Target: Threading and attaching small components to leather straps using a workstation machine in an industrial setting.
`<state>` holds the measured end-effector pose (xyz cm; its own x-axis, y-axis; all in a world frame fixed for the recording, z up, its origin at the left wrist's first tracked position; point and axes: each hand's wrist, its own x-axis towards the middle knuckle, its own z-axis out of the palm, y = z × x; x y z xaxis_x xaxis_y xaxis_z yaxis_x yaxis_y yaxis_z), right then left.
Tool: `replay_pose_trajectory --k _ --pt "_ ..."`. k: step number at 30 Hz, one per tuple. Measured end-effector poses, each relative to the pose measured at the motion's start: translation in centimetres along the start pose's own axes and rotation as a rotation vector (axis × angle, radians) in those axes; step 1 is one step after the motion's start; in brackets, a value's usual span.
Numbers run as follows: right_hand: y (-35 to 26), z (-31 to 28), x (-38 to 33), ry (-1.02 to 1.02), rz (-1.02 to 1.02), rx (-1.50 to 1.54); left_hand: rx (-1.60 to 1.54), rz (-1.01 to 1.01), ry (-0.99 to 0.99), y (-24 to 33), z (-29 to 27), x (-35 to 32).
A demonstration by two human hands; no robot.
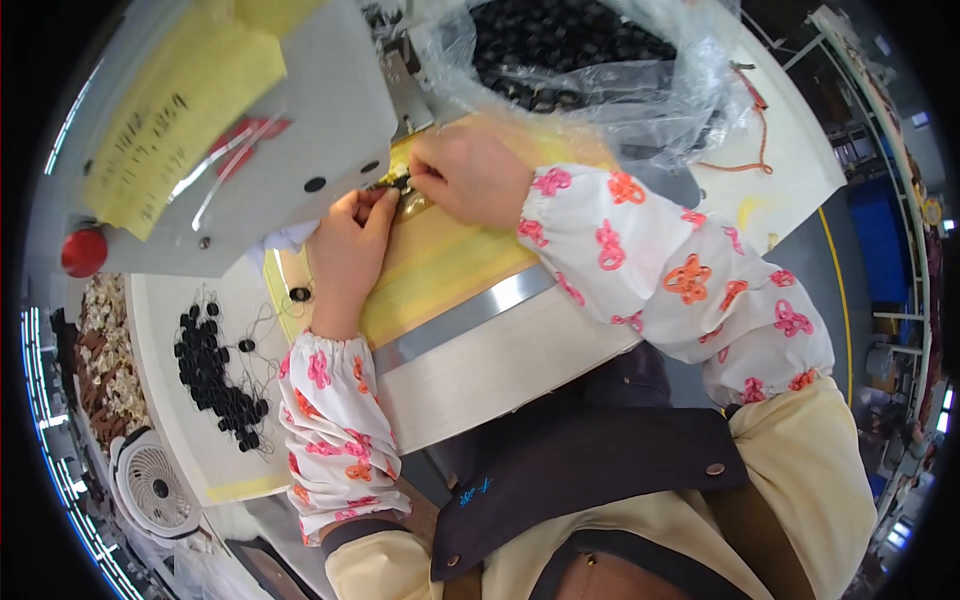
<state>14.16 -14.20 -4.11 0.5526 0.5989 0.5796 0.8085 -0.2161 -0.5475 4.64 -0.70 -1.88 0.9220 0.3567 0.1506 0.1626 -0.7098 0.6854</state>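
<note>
Dozens of black rings (222, 380) lay near two hands at a sewing machine (340, 120)

At the far left, a red knob (84, 252) stuck out from the machine's grey casing, with a heap of brown and cream pieces (112, 360) below it and a white fan (158, 488) lower again. Farther right, a handwritten yellow sheet (190, 110) was fixed to the casing. The black rings lay clustered on the pale tabletop (165, 430), thin threads trailing among them, and a loose ring (300, 294) sat apart, just left of the person's left hand (352, 240).

That hand had its thumb and index finger pinching a small dark piece (399, 184), which was located over the yellow-covered work surface (430, 265), between the two hands. The right hand (475, 175) was curled close against the piece from the other side; whether its fingertips gripped it could not be told. Both forearms wore white oversleeves (660, 260) patterned in pink and orange. A metal strip (470, 315) crossed nearer the person's body.

Beyond the right hand, a clear plastic bag (690, 95) held many more black pieces (560, 40). Right of it, an orange cord (766, 140) lay loosely bent, and a yellow line (838, 290) ran along the floor.
</note>
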Motion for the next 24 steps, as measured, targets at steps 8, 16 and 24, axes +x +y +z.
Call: replay_pose_trajectory --k 8,16,24 --pt "-0.6 -3.6 0.2 0.232 -0.091 -0.051 0.195 0.152 0.179 -2.0 -2.7 -4.1" --pt "5.6 -7.3 3.2 0.367 0.009 -0.393 0.099 -0.023 0.353 -6.0 -6.3 -3.7" --pt "6.4 -6.1 3.8 0.121 0.110 -0.500 0.358 0.347 0.169 -1.4 -1.4 -3.0"
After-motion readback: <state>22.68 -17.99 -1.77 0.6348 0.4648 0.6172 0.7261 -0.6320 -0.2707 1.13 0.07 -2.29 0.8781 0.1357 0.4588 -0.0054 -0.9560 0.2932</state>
